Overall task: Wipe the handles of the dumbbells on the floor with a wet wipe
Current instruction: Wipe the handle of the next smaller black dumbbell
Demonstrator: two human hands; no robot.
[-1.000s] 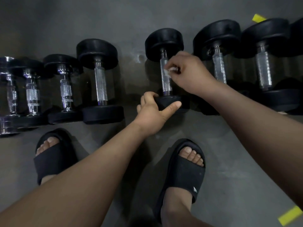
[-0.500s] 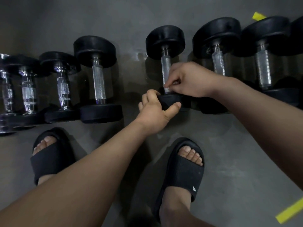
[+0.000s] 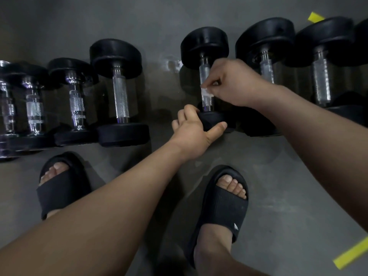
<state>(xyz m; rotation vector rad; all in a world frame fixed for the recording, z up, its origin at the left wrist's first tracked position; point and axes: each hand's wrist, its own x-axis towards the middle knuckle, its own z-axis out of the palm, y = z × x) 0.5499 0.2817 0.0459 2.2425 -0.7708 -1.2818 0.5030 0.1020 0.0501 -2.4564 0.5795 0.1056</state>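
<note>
Dumbbells [image 3: 119, 56] sit in a row on the concrete floor [image 3: 139, 20], and the middle dumbbell [image 3: 205, 46] is the one getting cleaned. Right hand [image 3: 233, 82] has its fingers curled tight, pinching a tiny wad of wet wipe [image 3: 205, 91] against that dumbbell's handle [image 3: 205, 69], about halfway along it. Left hand [image 3: 191, 132] is wrapped over its near weight head [image 3: 214, 118], thumb along the front edge, steadying it. Worry is the wipe's so small it could slip out of the pinch or shred on the knurling, and the handle's underside probably gets skipped. If the left hand lets go, that dumbbell might roll toward the bare toes in the sandal [image 3: 223, 208] just on its near side.
</note>
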